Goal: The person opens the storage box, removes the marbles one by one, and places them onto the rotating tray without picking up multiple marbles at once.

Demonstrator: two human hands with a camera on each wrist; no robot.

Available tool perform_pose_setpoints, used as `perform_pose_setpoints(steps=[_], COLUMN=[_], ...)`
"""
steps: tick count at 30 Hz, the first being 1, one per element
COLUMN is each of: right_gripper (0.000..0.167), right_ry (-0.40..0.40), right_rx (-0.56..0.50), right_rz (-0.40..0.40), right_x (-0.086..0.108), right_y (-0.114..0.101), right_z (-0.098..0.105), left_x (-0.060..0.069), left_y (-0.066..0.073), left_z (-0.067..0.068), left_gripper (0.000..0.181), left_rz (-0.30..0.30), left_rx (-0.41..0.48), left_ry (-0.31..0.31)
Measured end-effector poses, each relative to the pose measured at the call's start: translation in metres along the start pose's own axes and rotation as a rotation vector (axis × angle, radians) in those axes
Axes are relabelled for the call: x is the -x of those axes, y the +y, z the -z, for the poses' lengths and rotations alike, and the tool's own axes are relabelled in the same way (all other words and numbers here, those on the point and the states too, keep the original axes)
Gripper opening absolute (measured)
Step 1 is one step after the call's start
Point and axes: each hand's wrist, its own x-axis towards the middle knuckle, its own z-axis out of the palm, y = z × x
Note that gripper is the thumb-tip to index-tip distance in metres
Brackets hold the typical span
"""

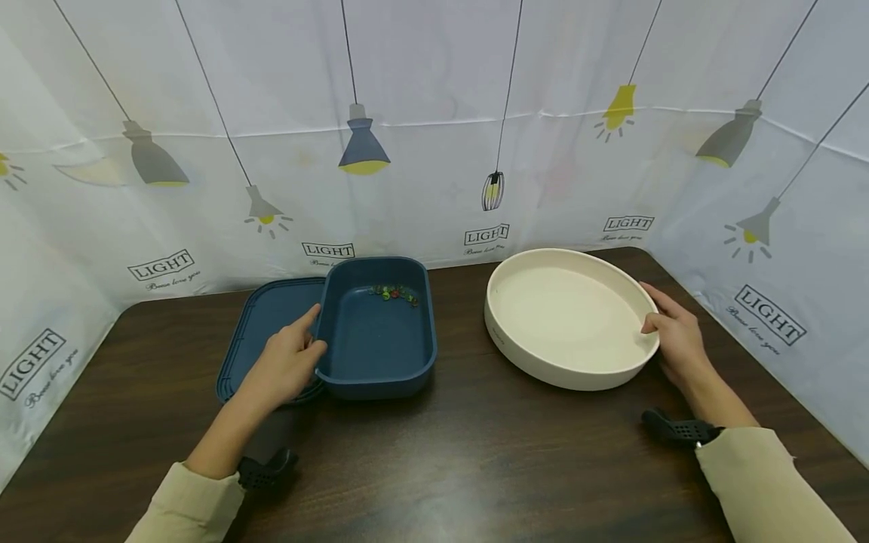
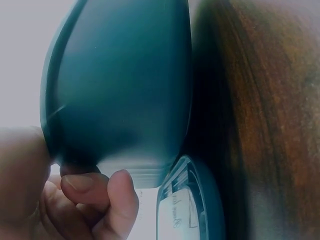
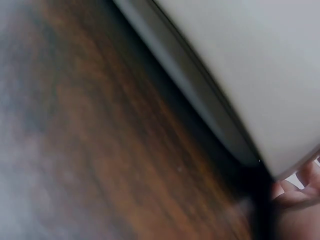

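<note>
A deep blue rectangular container point(image 1: 376, 332) stands left of centre in the head view, with a cluster of small shiny green, yellow and red pieces point(image 1: 394, 294) at its far end. My left hand point(image 1: 288, 362) grips its left rim; in the left wrist view, curled fingers point(image 2: 121, 197) show below the container's wall point(image 2: 120, 90). To the right is a round cream dish point(image 1: 573, 313) with a low wall. My right hand point(image 1: 675, 335) holds its right edge, thumb over the rim. The right wrist view shows the dish's side point(image 3: 250, 75) and only part of that hand.
A flat blue lid point(image 1: 268, 313) lies left of the container, partly hidden behind it and my left hand. Everything stands on a dark wooden table point(image 1: 489, 452). A white curtain point(image 1: 421, 181) printed with lamps closes off the back and sides.
</note>
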Motion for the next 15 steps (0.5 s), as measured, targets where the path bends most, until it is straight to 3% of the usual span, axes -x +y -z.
perform_pose_setpoints(steps=[15], right_gripper=[0.081], right_ry=[0.005], right_rx=[0.017], right_rz=[0.000], right_x=[0.0017], right_y=[-0.0009], right_z=[-0.0053], left_x=[-0.0029], left_y=[-0.0017], left_z=[-0.0081], left_gripper=[0.068], left_rz=[0.011], left_rx=[-0.030], left_ry=[-0.014])
